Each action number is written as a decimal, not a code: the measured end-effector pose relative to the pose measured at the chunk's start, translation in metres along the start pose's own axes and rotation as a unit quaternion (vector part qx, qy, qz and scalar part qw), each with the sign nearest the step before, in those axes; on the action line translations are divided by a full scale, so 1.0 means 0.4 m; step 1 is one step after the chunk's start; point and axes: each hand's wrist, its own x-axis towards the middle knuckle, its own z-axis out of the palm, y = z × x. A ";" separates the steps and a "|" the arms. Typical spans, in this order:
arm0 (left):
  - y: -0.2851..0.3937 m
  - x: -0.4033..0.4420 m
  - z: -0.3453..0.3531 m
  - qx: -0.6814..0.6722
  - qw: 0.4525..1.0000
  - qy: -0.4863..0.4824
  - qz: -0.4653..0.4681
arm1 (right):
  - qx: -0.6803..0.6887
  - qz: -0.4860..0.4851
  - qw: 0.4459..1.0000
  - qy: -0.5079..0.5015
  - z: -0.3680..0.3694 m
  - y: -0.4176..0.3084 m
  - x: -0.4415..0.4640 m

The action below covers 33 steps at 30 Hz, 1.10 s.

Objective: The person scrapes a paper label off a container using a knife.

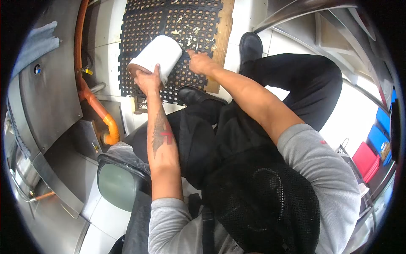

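My left hand (148, 80) grips a white cylindrical container (158, 53) at its lower left end, where a brownish surface shows. The thumb lies along the white side and the other fingers are partly hidden. The container is tilted over a black rubber mat (139, 27) with round holes. Just right of the container, my right hand (202, 62) reaches low over the mat with its index finger stretched out and the other fingers bent. I see nothing held in it. Small pale scraps (195, 31) lie scattered on the mat near that hand.
Stainless steel equipment (48, 89) with an orange pipe (95, 103) stands at left. A wooden edge (223, 40) runs beside the mat. Below left is a dark-rimmed bin-like object (120, 184). A metal shelf frame (313, 15) fills the upper right; blue and red items (366, 161) stand far right.
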 end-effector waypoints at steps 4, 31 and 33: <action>0.011 0.021 -0.050 -0.035 0.990 -0.120 -0.058 | 0.025 -0.050 0.996 0.064 -0.003 -0.003 -0.039; -0.074 0.033 0.007 -0.140 0.966 -0.190 -0.110 | -0.067 -0.167 0.983 -0.023 -0.062 -0.157 -0.165; -0.133 0.044 0.066 -0.172 0.954 -0.198 -0.143 | -0.048 -0.112 0.992 -0.011 -0.039 -0.104 -0.138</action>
